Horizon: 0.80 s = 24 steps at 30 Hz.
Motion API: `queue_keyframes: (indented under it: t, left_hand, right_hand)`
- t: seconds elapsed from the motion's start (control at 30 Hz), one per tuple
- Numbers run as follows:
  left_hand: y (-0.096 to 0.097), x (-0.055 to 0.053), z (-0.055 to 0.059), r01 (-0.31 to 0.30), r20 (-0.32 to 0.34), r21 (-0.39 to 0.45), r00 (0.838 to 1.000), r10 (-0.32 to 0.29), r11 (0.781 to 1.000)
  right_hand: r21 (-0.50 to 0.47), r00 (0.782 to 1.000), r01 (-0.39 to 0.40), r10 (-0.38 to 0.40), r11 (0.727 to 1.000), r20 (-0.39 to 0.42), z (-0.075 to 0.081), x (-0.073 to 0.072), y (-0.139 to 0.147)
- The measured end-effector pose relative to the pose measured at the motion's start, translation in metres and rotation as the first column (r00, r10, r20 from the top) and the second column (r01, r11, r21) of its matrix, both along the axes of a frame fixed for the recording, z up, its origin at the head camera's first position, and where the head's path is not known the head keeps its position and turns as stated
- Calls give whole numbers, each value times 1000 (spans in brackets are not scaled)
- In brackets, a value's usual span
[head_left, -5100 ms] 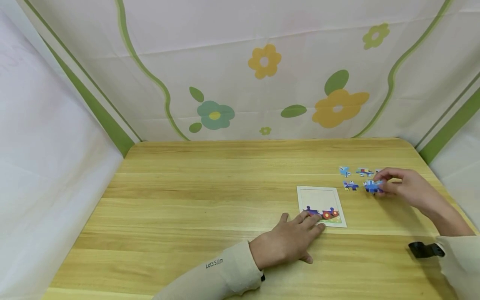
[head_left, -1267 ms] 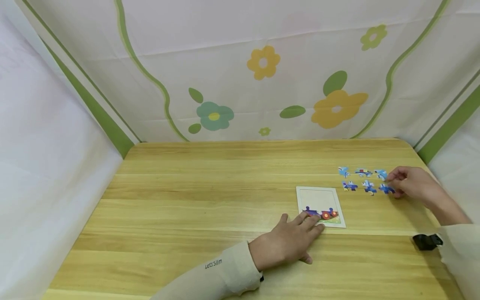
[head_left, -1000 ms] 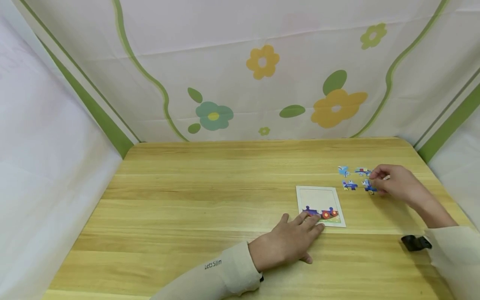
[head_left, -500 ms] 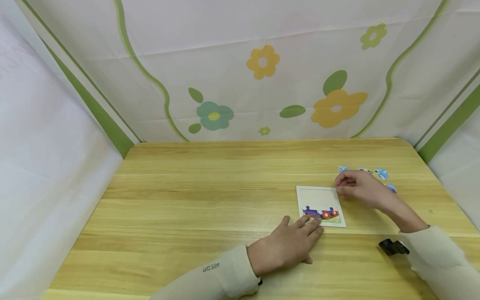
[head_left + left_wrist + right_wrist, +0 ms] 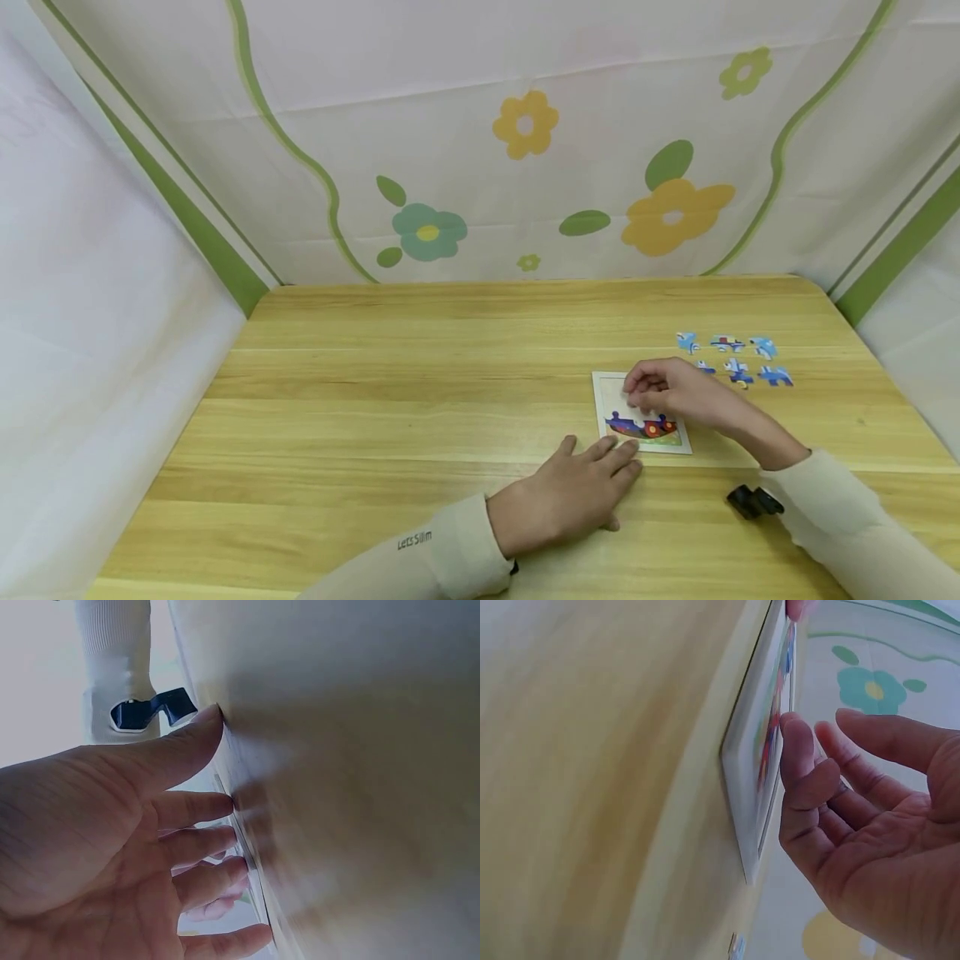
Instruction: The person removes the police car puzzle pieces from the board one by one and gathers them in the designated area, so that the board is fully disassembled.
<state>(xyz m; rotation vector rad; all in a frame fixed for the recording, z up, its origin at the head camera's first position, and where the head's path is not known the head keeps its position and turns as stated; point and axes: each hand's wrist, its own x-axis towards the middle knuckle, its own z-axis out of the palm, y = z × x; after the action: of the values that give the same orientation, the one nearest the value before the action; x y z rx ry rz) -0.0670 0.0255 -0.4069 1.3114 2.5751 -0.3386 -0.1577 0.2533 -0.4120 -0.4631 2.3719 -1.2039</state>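
Beige fabric sleeves [image 5: 461,542] are covering both arms as we are looking down at a pale, wood-grained table [image 5: 412,375]. The left hand [image 5: 573,496] is lying palm down, its fingers spreading and mostly straight, the foremost fingertips reaching the near rim of a white, square puzzle tray [image 5: 597,400]; it is gripping nothing. In the left wrist view we are seeing those fingers extending apart from each other toward the tray's edge. The right hand [image 5: 690,396] is reaching in from the right and standing over the tray's interior, its fingers bending loosely. In the right wrist view we are finding its thumb standing apart from the fingers and no piece between them, so it is looking released; whether a fingertip is touching the tray, we cannot tell.

The tray is lying flat on the table, its near part holding a joined, printed purple-and-red strip [image 5: 633,431]. Beyond its far right corner, 6 loose, mostly blue jigsaw pieces [image 5: 738,372] are lying in 2 rows of 3, the near-left piece partly hiding behind the right hand.

Compared with 0.5 s ago, we are noticing the right hand sitting further left and nearer, over the tray rather than at its far right corner. The left hand is lying slightly further back, baring more of the strip. The 6 pieces are keeping their places from 1.3 s ago.
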Motion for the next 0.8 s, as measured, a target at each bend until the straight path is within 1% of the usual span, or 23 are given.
queue_keyframes:
  t: [0.13,0.27,0.5,0.67,0.8]
  left_hand:
    - [0,1,0,1,-16,-4,1000,-1,1000]
    - [0,2,0,-1,-25,-5,1000,1,1000]
    - [-1,2,0,-3,-4,-2,1000,3,1000]
    - [-1,1,1,-7,12,2,1000,7,1000]
    - [0,1,1,-9,18,-1,1000,9,1000]
  right_hand:
    - [-25,999,-13,15,1000,42,1,0,-5]
    - [-45,998,-27,30,999,60,-1,0,-8]
    - [-57,997,-42,46,997,61,-3,-1,-11]
    - [-75,994,-60,66,995,82,-3,-1,-12]
    - [-59,991,-86,91,995,96,-2,-1,-12]
